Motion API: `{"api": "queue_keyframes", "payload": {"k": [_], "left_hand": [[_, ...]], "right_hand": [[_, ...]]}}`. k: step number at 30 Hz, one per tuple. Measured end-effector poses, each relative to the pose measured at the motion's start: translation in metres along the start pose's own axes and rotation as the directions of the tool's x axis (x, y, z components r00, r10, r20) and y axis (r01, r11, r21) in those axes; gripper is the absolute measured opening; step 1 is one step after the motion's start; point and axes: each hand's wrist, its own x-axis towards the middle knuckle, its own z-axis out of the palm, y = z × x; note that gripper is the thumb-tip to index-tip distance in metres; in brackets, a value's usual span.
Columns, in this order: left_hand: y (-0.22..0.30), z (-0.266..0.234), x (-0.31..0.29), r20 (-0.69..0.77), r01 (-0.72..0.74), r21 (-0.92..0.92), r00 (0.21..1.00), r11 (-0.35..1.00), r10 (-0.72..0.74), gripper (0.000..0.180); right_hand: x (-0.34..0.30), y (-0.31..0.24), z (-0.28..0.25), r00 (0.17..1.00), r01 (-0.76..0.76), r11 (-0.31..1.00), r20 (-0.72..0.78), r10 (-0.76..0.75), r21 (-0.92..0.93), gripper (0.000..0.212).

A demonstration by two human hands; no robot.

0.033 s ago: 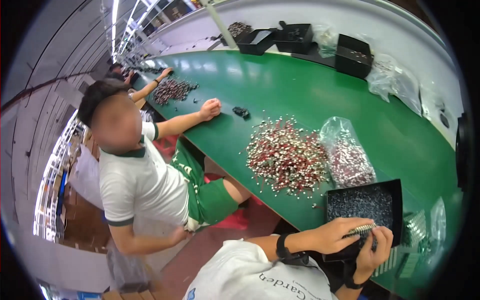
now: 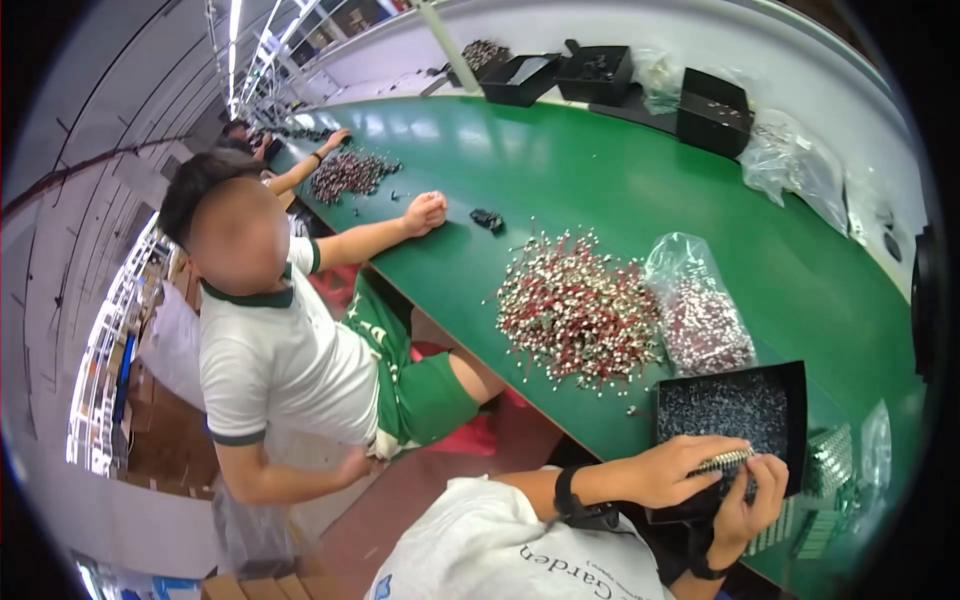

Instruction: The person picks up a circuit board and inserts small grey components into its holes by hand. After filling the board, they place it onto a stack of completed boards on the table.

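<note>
My left hand [image 2: 672,474] reaches in from the lower middle, its fingers closed on a narrow strip with a row of small pale-gold pieces [image 2: 722,462]. My right hand [image 2: 752,503] grips the strip's other end, fingers bent and pressed to it. Both hands are over the near side of a black tray [image 2: 725,408] filled with many tiny dark bluish parts. The strip's underside is hidden by my fingers. Just beyond the tray lies a clear plastic bag [image 2: 703,318] of small silvery and red parts, touching a large heap of red-wired silvery parts [image 2: 578,312].
Green panels with rows of small pieces [image 2: 829,462] and a clear bag [image 2: 877,450] lie right of the tray. A co-worker [image 2: 290,340] sits at left, one fist on the green table [image 2: 600,165] near a dark clump [image 2: 487,220]. Black bins [image 2: 714,118] line the wall.
The whole view has shifted very slightly. My hands and the strip keep the same position over the tray.
</note>
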Motion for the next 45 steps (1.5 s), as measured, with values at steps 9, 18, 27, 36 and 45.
{"api": "queue_keyframes", "payload": {"k": [9, 18, 27, 36, 45], "left_hand": [[0.000, 0.002, 0.004, -0.092, -0.043, -0.011, 0.995, 0.999, 0.042, 0.052], [-0.005, 0.005, 0.002, -0.074, -0.121, 0.029, 0.990, 0.992, 0.123, 0.056], [-0.003, 0.007, 0.003, -0.060, -0.105, 0.083, 0.992, 0.991, 0.110, 0.063], [-0.004, 0.008, 0.003, -0.078, -0.096, 0.068, 0.992, 0.993, 0.101, 0.066], [-0.004, 0.007, 0.001, -0.046, -0.129, 0.152, 0.989, 0.980, 0.138, 0.070]], "right_hand": [[0.008, -0.002, 0.001, 0.985, 0.164, 0.986, 0.063, -0.163, -0.019, 0.031], [0.006, 0.001, -0.002, 0.977, 0.211, 0.977, 0.016, -0.211, 0.029, 0.017], [0.008, 0.002, 0.001, 0.967, 0.256, 0.967, -0.014, -0.256, -0.003, 0.018], [0.009, 0.000, 0.004, 0.955, 0.291, 0.956, -0.049, -0.292, -0.026, 0.020], [-0.003, 0.007, -0.001, 0.954, 0.299, 0.954, -0.035, -0.298, 0.028, 0.017]]}}
